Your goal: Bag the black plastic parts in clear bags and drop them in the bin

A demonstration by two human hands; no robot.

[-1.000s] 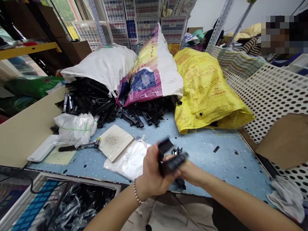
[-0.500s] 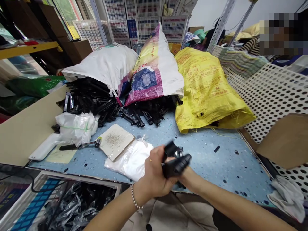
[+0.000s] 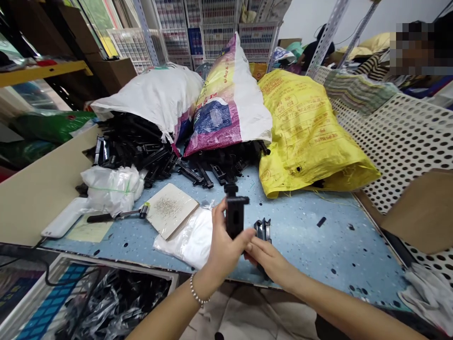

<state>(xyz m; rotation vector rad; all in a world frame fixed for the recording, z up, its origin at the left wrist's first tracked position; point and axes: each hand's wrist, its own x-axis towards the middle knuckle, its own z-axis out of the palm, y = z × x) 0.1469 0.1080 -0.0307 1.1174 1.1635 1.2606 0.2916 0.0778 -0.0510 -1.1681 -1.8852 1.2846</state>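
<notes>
My left hand [image 3: 224,241] is wrapped round a black plastic part [image 3: 235,215], held upright above the front of the table. The part has a slotted face and a wider crosspiece at its top. My right hand [image 3: 267,257] is closed at the part's lower end, its fingertips against my left thumb; its grip is partly hidden. Just behind the right hand, another black plastic part [image 3: 262,230] stands on the blue speckled table [image 3: 297,255]. A white plastic packet [image 3: 193,241] lies left of my left hand, partly under a square beige board [image 3: 172,210] with small specks on it.
Black parts [image 3: 148,160] spill from two white sacks [image 3: 152,89] at the back. A yellow sack [image 3: 304,132] stands right of them. A black-handled tool [image 3: 118,215] and a clear plastic bundle [image 3: 113,186] lie left. A perforated white panel [image 3: 406,141] borders the right side.
The black part has turned from tilted and blurred to upright in my left hand. My right hand has come out from behind it and now shows at its lower end.
</notes>
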